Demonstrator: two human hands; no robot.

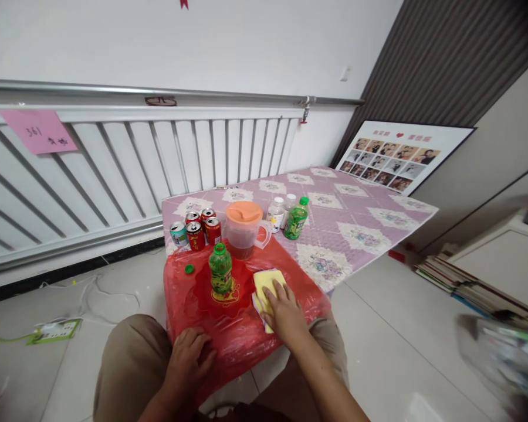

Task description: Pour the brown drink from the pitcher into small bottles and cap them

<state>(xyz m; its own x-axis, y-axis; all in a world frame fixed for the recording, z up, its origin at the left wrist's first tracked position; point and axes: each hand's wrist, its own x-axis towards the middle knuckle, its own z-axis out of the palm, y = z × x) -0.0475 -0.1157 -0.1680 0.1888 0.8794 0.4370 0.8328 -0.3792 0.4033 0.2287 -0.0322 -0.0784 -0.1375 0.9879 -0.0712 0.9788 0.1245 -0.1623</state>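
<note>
My right hand point(285, 310) lies on a folded yellow cloth point(270, 281), fingers spread over its top. My left hand point(189, 358) rests at the near left of the red plastic sheet point(242, 351), its fingers loosely apart and nothing visible in them. Between and beyond the hands, an uncapped green drink bottle point(220, 271) stands upright on a red scalloped tray point(202, 302). A green cap point(189, 269) lies left of the bottle. Behind it stands a clear pitcher point(242, 234) with an orange lid and some dark liquid at the bottom.
Several drink cans point(196, 236) stand at the back left. A capped green bottle point(296, 220) and two white-capped bottles point(275, 215) stand right of the pitcher. A patterned tablecloth point(361, 205) covers the table; a white radiator point(229, 149) lines the wall behind.
</note>
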